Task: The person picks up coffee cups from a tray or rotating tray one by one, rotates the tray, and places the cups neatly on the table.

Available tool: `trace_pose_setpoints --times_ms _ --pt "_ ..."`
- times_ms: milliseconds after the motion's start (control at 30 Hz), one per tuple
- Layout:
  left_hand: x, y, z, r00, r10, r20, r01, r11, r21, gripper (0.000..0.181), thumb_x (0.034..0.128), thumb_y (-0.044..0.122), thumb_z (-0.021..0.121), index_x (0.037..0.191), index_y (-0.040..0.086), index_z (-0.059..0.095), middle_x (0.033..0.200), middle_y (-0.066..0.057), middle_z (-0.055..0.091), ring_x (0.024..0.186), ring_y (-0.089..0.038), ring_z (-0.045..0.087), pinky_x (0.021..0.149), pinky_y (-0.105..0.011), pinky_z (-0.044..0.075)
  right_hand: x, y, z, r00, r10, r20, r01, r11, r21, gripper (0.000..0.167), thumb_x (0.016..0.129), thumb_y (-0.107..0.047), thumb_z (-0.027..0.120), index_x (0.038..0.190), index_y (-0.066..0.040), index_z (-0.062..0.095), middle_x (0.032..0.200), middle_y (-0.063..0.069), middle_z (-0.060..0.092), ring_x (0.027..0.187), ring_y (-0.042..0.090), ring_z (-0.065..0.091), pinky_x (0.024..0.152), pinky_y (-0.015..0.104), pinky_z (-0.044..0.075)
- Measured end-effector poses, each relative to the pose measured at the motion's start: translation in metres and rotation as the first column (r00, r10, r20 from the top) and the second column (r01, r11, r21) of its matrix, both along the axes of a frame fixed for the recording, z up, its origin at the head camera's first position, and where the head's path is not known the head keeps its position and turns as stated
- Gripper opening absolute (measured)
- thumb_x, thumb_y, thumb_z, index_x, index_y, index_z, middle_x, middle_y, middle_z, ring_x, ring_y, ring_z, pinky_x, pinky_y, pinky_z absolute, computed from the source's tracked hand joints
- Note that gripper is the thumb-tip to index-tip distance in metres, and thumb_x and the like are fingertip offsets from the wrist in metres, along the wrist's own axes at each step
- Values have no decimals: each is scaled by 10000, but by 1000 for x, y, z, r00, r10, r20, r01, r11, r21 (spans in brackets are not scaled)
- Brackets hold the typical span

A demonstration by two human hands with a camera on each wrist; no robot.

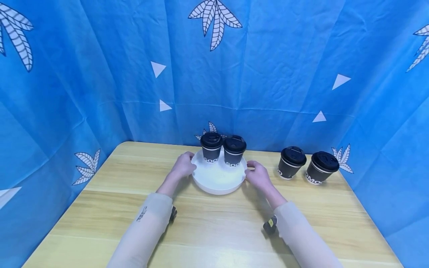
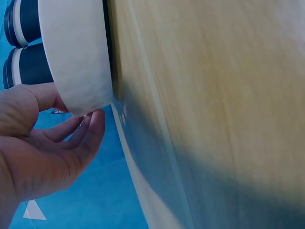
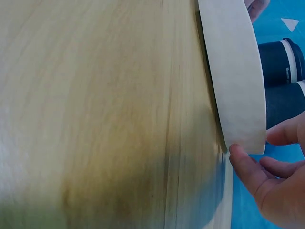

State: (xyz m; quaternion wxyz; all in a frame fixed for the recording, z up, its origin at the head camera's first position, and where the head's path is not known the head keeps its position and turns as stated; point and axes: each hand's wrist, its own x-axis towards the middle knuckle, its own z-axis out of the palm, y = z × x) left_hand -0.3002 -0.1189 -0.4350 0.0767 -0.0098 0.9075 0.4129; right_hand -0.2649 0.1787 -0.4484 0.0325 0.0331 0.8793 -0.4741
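Note:
A round white tray point(image 1: 218, 182) is on the wooden table, with two dark lidded cups, the left one point(image 1: 211, 148) and the right one point(image 1: 234, 150), upright and side by side toward its back. My left hand point(image 1: 182, 165) grips the tray's left rim; in the left wrist view the thumb of that hand point(image 2: 43, 143) lies over the edge and the fingers are against the outer wall point(image 2: 81, 57). My right hand point(image 1: 259, 175) holds the right rim, and in the right wrist view this hand point(image 3: 281, 176) has its thumb and fingertips at the wall point(image 3: 238, 81).
Two more dark lidded cups, one point(image 1: 291, 163) and another point(image 1: 321, 168), stand on the table point(image 1: 207, 230) to the right of the tray. A blue curtain point(image 1: 285, 56) with white leaves and triangles hangs behind the table and at both sides.

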Motion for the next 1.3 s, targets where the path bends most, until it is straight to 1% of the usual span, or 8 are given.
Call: trace_pose_setpoints --times_ms 167,233,333,433,533,667,1067,1300 --pt "-1 2 2 1000 5 8 -5 1000 -17 627 887 -73 541 1504 -62 429 1457 -270 536 1147 -374 602 672 -329 551 2 -2 1 1000 1 3 -1 1000 0 551 941 -62 530 1478 57 488 1461 239 562 1289 386 584 1106 502 454" --pt "-2 3 2 1000 10 17 -10 1000 -21 614 906 -57 533 1511 -53 426 1467 -263 529 1124 -371 610 637 -328 540 3 -3 1 1000 0 4 0 1000 2 553 939 -62 532 1478 55 488 1460 237 564 1282 384 590 1101 499 459" --pt "-3 4 3 1000 15 25 -15 1000 -19 597 945 9 561 1522 -44 416 1473 -262 525 1064 -351 625 674 -355 549 4 -3 0 1000 -1 4 1 1000 -4 551 934 -55 539 1470 61 493 1455 240 566 1258 383 606 1079 493 479" --pt "-1 3 2 999 29 32 -29 1000 -7 620 965 90 610 1534 -41 401 1478 -263 521 1037 -355 632 790 -399 566 6 -3 -1 1000 -1 10 1 1000 -14 551 931 -54 544 1467 64 492 1453 242 567 1241 380 617 1055 479 499" --pt "2 1 3 999 36 39 -37 999 11 658 963 127 633 1542 -53 379 1490 -279 501 1146 -388 615 972 -471 548 8 -3 -2 1000 7 8 -7 1000 -15 553 931 -53 546 1465 80 484 1448 259 563 1239 396 618 1053 488 502" --pt "6 -2 4 999 38 38 -38 999 6 686 954 158 643 1540 -67 366 1503 -289 481 1331 -408 523 1136 -521 432 12 -3 -1 1000 11 10 -11 1000 -22 561 936 -69 568 1466 88 473 1450 264 559 1263 409 607 1075 495 489" --pt "21 -5 9 998 9 58 -9 1000 7 717 935 145 661 1523 -109 339 1474 -327 486 1351 -454 503 1145 -559 408 21 -4 2 999 24 32 -22 999 -40 624 940 -84 623 1499 97 415 1457 276 544 1289 426 588 1045 478 520" --pt "25 -5 8 998 -5 66 5 1000 1 653 912 101 667 1464 -116 394 1369 -294 561 1191 -393 577 1082 -518 476 24 -4 4 999 37 34 -36 999 -17 634 941 -114 652 1489 107 421 1421 285 563 1270 425 603 1026 479 533"
